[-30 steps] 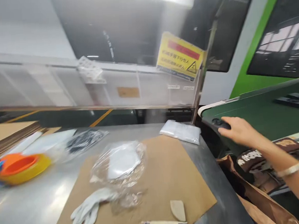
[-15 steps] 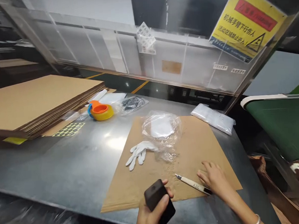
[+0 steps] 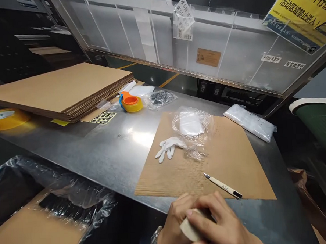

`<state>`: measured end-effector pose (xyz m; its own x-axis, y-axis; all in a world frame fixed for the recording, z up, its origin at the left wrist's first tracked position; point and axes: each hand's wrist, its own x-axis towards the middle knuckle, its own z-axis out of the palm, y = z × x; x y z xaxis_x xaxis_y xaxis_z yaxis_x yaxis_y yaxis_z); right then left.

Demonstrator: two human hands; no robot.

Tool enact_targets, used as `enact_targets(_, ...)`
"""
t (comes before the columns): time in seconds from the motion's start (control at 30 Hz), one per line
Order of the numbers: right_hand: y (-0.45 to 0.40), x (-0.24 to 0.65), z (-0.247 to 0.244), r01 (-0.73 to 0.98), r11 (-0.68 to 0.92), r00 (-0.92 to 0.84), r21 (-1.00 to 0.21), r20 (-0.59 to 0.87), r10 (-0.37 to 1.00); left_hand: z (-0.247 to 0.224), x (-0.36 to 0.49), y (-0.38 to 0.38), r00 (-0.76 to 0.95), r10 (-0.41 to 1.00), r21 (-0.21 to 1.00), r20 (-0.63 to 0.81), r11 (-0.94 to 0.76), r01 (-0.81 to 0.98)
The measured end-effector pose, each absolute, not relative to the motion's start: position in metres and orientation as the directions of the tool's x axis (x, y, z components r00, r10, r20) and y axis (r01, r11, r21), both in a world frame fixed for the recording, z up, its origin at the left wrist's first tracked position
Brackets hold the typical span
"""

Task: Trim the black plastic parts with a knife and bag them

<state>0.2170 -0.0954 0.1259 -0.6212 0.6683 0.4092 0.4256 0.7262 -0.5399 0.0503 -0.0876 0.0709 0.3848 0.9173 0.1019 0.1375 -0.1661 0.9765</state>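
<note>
At the bottom centre, my left hand (image 3: 176, 222), with a watch on its wrist, is closed around a dark block, mostly hidden between the hands. My right hand (image 3: 224, 223) is closed over it, its fingers pressing a pale beige piece (image 3: 189, 230) against it. Just beyond them a craft knife (image 3: 223, 185) lies on a brown cardboard sheet (image 3: 231, 151), its blade pointing up-left. Farther back on the sheet are a white glove (image 3: 168, 148) and a clear plastic bag (image 3: 192, 125) with something white in it.
Stacked cardboard (image 3: 75, 85) stands at the back left, near a tape roll (image 3: 131, 103), a sticker sheet (image 3: 103, 118) and a larger yellow tape roll (image 3: 6, 118). A white packet (image 3: 250, 123) lies at the back right. A plastic-lined container (image 3: 52, 173) is at the lower left.
My right hand has left the spot beside the knife and joined my left hand. A pale beige piece now shows between them. The view has shifted, bringing the container into sight.
</note>
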Motion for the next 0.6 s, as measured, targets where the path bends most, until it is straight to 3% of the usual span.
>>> enact_targets(0.13, -0.099, 0.211, 0.121, 0.512, 0.651, -0.578, -0.561, 0.336, 0.744, 0.067, 0.041, -0.094, 0.415, 0.906, 0.979, 0.079, -0.149, 0.139)
enact_targets(0.27, -0.105, 0.213, 0.112, 0.428, 0.704, -0.546, -0.566, 0.459, 0.701, 0.061, 0.037, -0.097, 0.491, 0.864, 0.988, 0.112, -0.151, 0.04)
enact_targets(0.33, -0.108, 0.211, 0.108, 0.394, 0.664, -0.503, -0.635, 0.456, 0.734, 0.059, 0.038, -0.099, 0.526, 0.844, 0.995, 0.103, -0.086, -0.056)
enact_targets(0.4, -0.111, 0.207, 0.1, 0.36, 0.532, -0.395, -0.767, 0.391, 0.831, 0.056, 0.04, -0.103, 0.533, 0.845, 0.973, 0.043, 0.085, -0.214)
enact_targets(0.5, -0.118, 0.198, 0.076, 0.255, 0.384, -0.157, -0.887, 0.354, 0.922, 0.054, 0.043, -0.106, 0.515, 0.851, 0.783, -0.102, 0.388, -0.486)
enact_targets(0.6, -0.135, 0.181, 0.046, 0.242, 0.355, 0.021, -0.903, 0.371, 0.928, 0.055, 0.045, -0.101, 0.505, 0.817, 0.447, -0.279, 0.576, -0.684)
